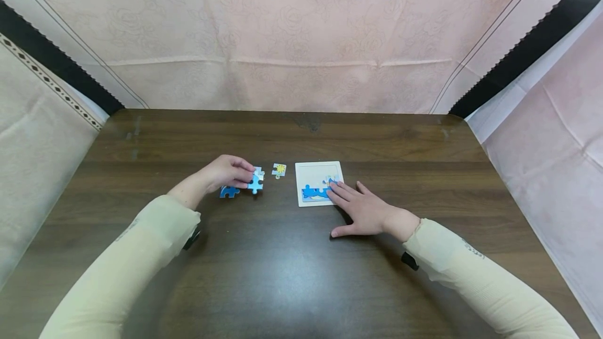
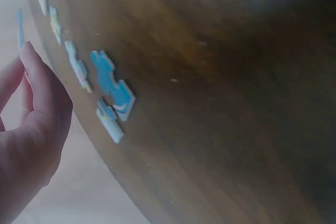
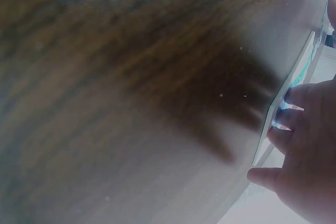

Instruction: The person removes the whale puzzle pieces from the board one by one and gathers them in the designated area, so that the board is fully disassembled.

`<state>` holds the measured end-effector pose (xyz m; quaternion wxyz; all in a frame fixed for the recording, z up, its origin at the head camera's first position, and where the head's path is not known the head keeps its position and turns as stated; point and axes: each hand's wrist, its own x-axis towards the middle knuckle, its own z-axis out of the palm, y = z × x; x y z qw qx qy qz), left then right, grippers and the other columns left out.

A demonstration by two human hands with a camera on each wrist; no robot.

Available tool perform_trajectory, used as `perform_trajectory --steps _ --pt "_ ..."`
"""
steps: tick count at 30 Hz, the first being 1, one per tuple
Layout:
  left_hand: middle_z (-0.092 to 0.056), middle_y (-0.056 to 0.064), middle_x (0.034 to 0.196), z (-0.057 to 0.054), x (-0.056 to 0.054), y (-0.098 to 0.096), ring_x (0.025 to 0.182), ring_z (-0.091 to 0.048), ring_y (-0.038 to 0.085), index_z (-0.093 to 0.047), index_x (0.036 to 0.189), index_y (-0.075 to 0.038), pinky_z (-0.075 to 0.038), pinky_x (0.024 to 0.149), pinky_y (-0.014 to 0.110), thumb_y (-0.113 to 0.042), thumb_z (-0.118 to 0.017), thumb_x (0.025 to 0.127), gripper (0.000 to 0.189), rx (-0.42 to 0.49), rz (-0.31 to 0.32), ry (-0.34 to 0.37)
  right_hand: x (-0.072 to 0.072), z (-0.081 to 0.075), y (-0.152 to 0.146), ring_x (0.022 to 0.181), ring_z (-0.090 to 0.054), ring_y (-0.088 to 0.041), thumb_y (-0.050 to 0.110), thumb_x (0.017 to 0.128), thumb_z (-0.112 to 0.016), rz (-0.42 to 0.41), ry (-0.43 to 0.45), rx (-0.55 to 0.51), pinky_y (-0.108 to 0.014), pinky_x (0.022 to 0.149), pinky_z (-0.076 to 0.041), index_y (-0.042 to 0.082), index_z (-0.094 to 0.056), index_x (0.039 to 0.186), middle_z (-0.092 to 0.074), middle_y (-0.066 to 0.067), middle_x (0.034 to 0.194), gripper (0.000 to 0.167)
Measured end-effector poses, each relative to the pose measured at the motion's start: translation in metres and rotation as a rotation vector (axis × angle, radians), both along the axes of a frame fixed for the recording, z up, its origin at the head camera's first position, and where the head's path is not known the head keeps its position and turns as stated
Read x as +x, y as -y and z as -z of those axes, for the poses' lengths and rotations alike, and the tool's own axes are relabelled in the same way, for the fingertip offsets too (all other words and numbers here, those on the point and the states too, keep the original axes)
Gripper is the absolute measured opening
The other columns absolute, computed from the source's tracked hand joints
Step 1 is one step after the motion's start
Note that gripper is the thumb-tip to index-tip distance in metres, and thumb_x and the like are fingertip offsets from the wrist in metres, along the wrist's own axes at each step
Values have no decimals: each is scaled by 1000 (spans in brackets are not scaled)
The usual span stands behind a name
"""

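One light-blue puzzle piece (image 1: 255, 184) sits pinched in the left hand (image 1: 226, 176), and in the head view we see its knob pointing toward the near side of the table (image 1: 292, 271). From the left wrist we see it edge-on, its long axis nearly upright, jutting past the tips of the narrowed fingers. Just beside and below that hand we find a darker blue piece (image 1: 229, 191) and, farther right, a sun piece (image 1: 279, 170) lying flat. We see the right hand (image 1: 369, 212) with fingers spread wide, some fingertips over the white puzzle board (image 1: 313, 171), its thumb off the near edge.
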<state>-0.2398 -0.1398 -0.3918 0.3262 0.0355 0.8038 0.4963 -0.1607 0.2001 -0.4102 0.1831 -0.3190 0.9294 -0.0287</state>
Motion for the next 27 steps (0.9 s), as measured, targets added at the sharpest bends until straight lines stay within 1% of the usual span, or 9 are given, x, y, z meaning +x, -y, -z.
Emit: perform_trajectory --steps 9,17,21,27 --pt "-57 19 113 11 2 3 83 -63 12 -52 121 8 -56 83 31 -8 -58 91 34 -28 -1 -9 0 0 0 146 -13 -26 68 82 -50 5 5 2 -61 114 -11 12 -22 149 -14 -8 158 92" --pt "-57 20 111 13 5 2 82 -62 13 -54 117 8 -56 81 31 -7 -58 91 31 -86 3 -42 -1 1 0 146 -13 -26 69 82 -49 2 5 -2 -61 114 -11 12 -22 149 -13 -8 158 92" --pt "-57 20 109 15 6 1 78 -62 12 -54 116 9 -57 79 30 -5 -58 90 29 -102 -2 -68 -1 1 -1 146 -13 -26 68 82 -49 -1 5 -3 -61 114 -11 12 -22 149 -13 -8 158 92" --pt "-57 22 114 15 7 1 80 -63 14 -56 115 8 -57 79 30 -7 -59 90 29 -144 0 -105 -1 1 -1 146 -12 -26 68 82 -49 -1 3 -1 -61 114 -11 12 -22 149 -13 -8 158 92"
